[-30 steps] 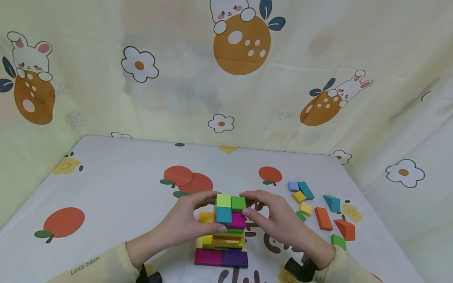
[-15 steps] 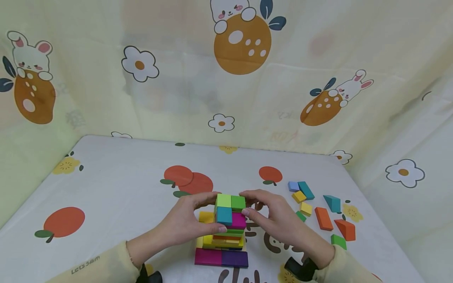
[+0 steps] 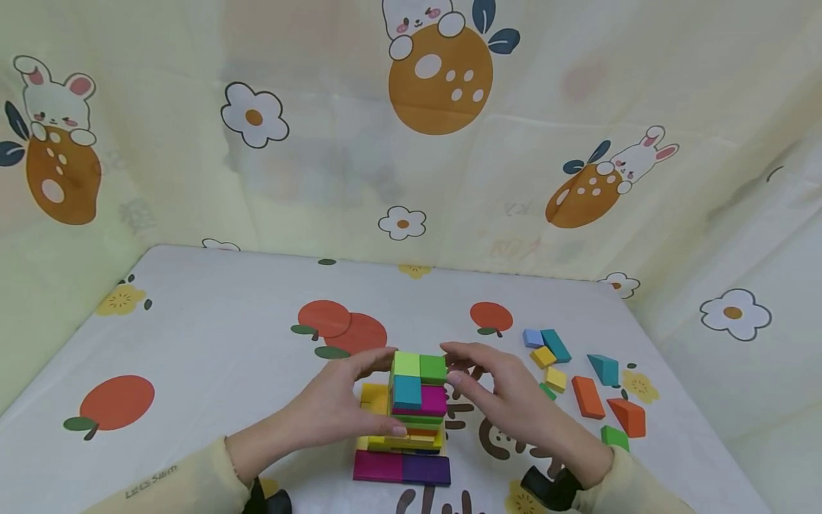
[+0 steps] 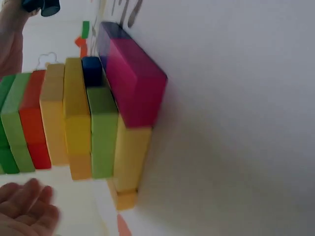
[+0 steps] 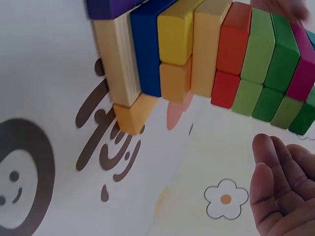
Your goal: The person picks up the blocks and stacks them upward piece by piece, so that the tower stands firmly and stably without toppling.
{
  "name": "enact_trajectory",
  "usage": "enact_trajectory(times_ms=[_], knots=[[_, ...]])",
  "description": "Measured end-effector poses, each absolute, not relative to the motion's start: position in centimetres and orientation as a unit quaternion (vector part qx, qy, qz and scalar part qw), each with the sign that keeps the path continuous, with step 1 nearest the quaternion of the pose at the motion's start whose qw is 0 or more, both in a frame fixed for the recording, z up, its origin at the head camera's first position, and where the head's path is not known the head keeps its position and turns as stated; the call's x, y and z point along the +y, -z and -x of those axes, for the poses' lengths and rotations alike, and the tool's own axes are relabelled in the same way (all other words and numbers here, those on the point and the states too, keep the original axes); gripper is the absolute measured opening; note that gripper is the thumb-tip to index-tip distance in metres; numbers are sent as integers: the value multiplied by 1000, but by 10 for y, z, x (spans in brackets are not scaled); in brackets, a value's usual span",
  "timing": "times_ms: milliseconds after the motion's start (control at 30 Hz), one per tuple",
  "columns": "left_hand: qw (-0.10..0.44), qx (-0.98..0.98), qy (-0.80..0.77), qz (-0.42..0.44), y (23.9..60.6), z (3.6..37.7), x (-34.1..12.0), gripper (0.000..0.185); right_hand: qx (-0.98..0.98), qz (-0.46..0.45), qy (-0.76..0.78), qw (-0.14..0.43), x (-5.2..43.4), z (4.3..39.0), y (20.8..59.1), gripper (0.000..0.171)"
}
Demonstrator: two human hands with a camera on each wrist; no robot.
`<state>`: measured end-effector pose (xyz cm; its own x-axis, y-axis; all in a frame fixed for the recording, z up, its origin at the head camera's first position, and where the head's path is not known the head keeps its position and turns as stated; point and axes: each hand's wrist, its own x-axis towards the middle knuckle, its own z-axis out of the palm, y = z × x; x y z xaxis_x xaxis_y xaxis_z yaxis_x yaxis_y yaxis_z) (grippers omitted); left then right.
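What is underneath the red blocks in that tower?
In the right wrist view, a pale wooden block sits directly beneath the red blocks, then a yellow block, then a dark blue block. The middle of those layers is covered from sight.

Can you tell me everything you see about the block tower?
The block tower stands upright on the white, printed tablecloth. It has many smooth, flat-sided blocks stacked in layers: red, yellow, blue, green and more. They look like painted wood, and a pale block shows grain lines. A lime block is on top; a purple block is low at the front. The left hand and right hand are on either side; I can't tell whether either touches it.
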<state>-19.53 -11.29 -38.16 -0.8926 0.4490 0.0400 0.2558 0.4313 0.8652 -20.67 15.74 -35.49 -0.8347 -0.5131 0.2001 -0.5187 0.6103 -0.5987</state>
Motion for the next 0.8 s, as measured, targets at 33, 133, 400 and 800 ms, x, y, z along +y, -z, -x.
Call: enact_trajectory(times_ms=[33,133,400,800], knots=[[104,846,-478,-210,382,196,-114,91,-899,-285,-334,7,159,206,355,40],[104,858,-456,-213,386,195,-116,90,-902,-277,-331,0,161,205,355,38],[68,851,-475,-214,383,182,-110,94,-900,-285,-327,-35,159,200,356,49],[98,847,-473,-223,380,169,-101,102,-893,-300,-334,-29,157,199,358,49]])
